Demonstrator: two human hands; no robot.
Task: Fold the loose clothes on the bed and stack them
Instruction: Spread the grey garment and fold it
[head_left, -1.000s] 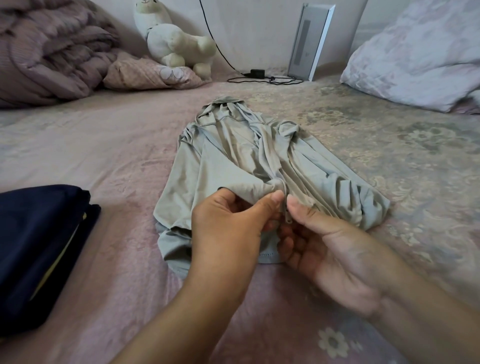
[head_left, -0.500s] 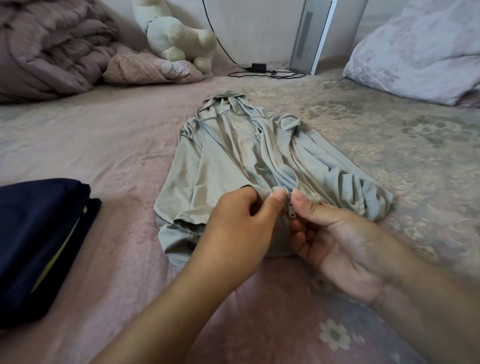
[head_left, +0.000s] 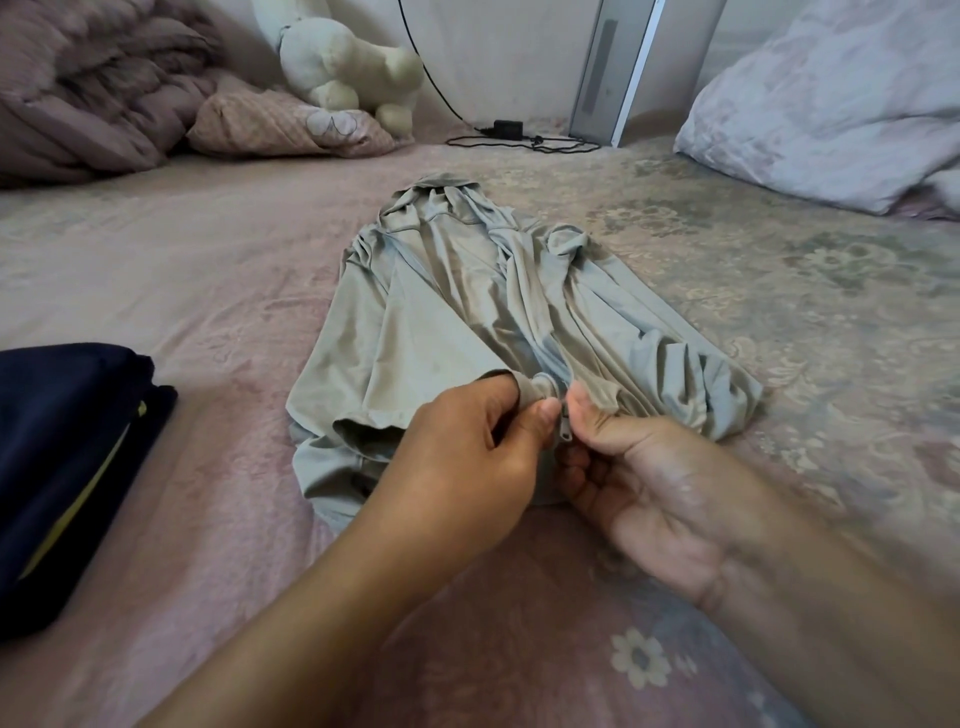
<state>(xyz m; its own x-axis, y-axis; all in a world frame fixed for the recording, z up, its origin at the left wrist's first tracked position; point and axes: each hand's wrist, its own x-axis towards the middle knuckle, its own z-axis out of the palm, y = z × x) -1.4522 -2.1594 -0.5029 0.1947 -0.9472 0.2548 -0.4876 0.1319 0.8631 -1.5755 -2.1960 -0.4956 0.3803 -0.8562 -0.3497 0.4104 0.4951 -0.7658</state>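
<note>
**Both hands at the jacket zip**

Since the earlier frames both hands shifted slightly along the zip, and the grip looked unchanged. Left hand (head_left: 457, 457) pinched the grey fabric beside the zip (head_left: 565, 430) between thumb and curled fingers. Right hand (head_left: 644, 483) pinched the other edge with its thumb on top, fingers curled underneath, palm turned up. Grey hooded jacket (head_left: 467, 312) lay crumpled in the middle of the bed (head_left: 182, 249), hood toward the far edge, hem at the hands. Folded navy garment (head_left: 57, 457) sat at the bed's left edge, well apart from the jacket. Along the far edge: bunched quilt (head_left: 78, 88), plush toy (head_left: 343, 57), charger cable (head_left: 519, 137), pillow (head_left: 831, 93) at the right.
</note>
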